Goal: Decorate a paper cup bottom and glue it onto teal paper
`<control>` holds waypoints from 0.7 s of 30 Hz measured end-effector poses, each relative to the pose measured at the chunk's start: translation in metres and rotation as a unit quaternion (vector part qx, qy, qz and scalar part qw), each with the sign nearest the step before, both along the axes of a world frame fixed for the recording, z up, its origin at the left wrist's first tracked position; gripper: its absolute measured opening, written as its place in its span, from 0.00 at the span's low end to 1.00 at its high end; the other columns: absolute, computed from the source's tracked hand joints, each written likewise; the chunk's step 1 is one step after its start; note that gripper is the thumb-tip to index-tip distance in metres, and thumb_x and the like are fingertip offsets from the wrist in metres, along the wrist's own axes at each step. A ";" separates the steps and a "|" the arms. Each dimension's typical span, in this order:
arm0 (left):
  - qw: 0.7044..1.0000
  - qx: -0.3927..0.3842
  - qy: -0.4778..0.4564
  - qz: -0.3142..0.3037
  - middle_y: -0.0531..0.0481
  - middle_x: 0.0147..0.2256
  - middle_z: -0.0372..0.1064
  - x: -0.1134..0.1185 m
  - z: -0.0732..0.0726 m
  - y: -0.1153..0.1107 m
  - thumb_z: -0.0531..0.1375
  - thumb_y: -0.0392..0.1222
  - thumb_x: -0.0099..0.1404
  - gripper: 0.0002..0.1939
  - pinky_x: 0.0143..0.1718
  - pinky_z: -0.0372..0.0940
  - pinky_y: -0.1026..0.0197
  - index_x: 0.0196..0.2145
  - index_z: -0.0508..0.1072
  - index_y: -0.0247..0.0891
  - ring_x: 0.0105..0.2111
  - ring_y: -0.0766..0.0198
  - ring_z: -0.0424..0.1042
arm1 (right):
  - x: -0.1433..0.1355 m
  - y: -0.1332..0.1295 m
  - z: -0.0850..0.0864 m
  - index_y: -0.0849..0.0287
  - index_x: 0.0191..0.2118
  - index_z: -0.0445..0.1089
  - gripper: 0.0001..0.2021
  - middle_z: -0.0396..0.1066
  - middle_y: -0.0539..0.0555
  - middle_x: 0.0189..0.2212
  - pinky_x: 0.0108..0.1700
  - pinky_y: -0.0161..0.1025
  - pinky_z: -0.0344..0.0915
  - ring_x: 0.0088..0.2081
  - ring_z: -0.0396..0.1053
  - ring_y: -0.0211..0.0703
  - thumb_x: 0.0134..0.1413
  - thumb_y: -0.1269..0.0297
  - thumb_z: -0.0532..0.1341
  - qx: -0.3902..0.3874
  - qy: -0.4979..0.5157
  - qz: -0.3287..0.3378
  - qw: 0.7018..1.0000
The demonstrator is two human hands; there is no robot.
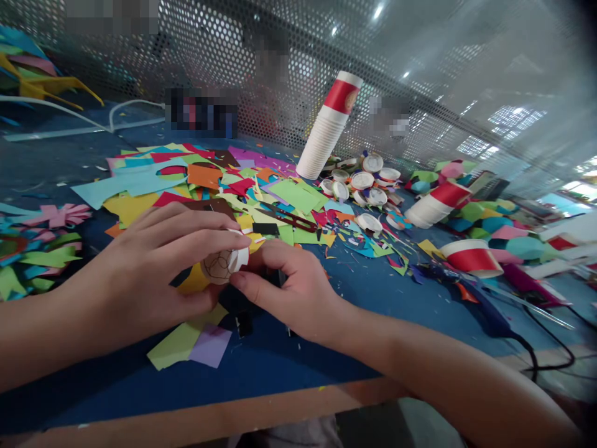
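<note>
Between my hands is a small round white paper-cup bottom (217, 266) with overlapping circles drawn on its flat face and a short rim on its right. My left hand (153, 261) holds it from the left, fingers curved over the top and thumb below. My right hand (293, 283) pinches the rim on the right with thumb and forefinger; its other fingers curl out of sight. Just below lie a pale green paper piece (175, 345) and a lilac paper piece (211, 345). Behind the hands spreads a heap of coloured paper scraps (298, 193).
A tall stack of paper cups (326, 130) leans in view at the back, beside a pile of cut cup bottoms (362, 180). A blue glue gun (485, 305) with a cord lies at right, near a red-and-white cup ring (473, 258). Paper flowers (58, 214) lie at left.
</note>
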State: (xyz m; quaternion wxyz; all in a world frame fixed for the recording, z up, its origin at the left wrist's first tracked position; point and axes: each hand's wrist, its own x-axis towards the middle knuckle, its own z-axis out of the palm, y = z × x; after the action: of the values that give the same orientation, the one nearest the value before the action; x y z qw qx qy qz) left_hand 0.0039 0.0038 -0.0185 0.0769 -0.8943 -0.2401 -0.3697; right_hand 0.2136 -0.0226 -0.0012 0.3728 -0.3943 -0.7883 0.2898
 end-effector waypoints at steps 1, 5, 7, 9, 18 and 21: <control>1.000 0.003 0.002 0.003 0.49 0.48 0.70 0.000 0.000 0.000 0.59 0.36 0.65 0.17 0.50 0.62 0.57 0.52 0.68 0.41 0.49 0.59 0.70 | 0.000 0.000 0.000 0.60 0.24 0.67 0.10 0.63 0.45 0.22 0.32 0.31 0.58 0.27 0.62 0.32 0.55 0.68 0.64 0.005 -0.001 -0.001 1.000; 1.000 0.014 0.008 0.004 0.47 0.49 0.70 0.000 0.000 0.001 0.58 0.41 0.68 0.14 0.51 0.63 0.57 0.51 0.68 0.39 0.51 0.58 0.69 | 0.000 0.001 -0.001 0.59 0.23 0.65 0.12 0.62 0.45 0.21 0.32 0.32 0.58 0.27 0.62 0.32 0.55 0.68 0.63 0.012 -0.005 -0.003 1.000; 1.000 0.012 0.005 -0.003 0.46 0.51 0.68 0.000 0.001 0.001 0.56 0.45 0.70 0.13 0.53 0.64 0.58 0.50 0.68 0.38 0.53 0.59 0.68 | -0.001 0.000 -0.002 0.59 0.23 0.66 0.12 0.63 0.45 0.21 0.32 0.32 0.58 0.28 0.62 0.33 0.56 0.67 0.63 0.008 -0.009 -0.005 1.000; 1.000 0.012 0.002 -0.005 0.46 0.52 0.68 0.000 0.002 0.001 0.56 0.46 0.71 0.13 0.54 0.65 0.59 0.50 0.68 0.39 0.54 0.60 0.68 | -0.001 0.000 -0.002 0.59 0.24 0.67 0.11 0.64 0.46 0.22 0.33 0.33 0.59 0.28 0.63 0.34 0.56 0.67 0.64 0.004 -0.012 -0.006 1.000; 1.000 0.009 0.000 -0.003 0.47 0.51 0.69 0.001 0.005 -0.002 0.58 0.32 0.66 0.14 0.52 0.65 0.56 0.49 0.67 0.41 0.51 0.58 0.70 | -0.001 0.001 0.000 0.59 0.29 0.73 0.06 0.70 0.46 0.25 0.33 0.32 0.60 0.29 0.65 0.34 0.55 0.65 0.64 -0.038 0.024 0.000 0.999; 1.000 0.010 0.012 -0.026 0.47 0.50 0.69 -0.001 0.003 -0.003 0.58 0.31 0.66 0.15 0.50 0.66 0.55 0.49 0.68 0.42 0.48 0.57 0.70 | -0.002 0.002 -0.002 0.58 0.26 0.70 0.07 0.67 0.45 0.24 0.33 0.33 0.59 0.28 0.63 0.33 0.53 0.65 0.64 -0.035 0.035 -0.007 0.999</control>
State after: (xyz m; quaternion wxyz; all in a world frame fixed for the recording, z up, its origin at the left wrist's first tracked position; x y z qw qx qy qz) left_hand 0.0031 0.0013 -0.0153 0.0789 -0.9037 -0.2119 -0.3635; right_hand 0.2119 -0.0207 -0.0027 0.3879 -0.4024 -0.7613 0.3286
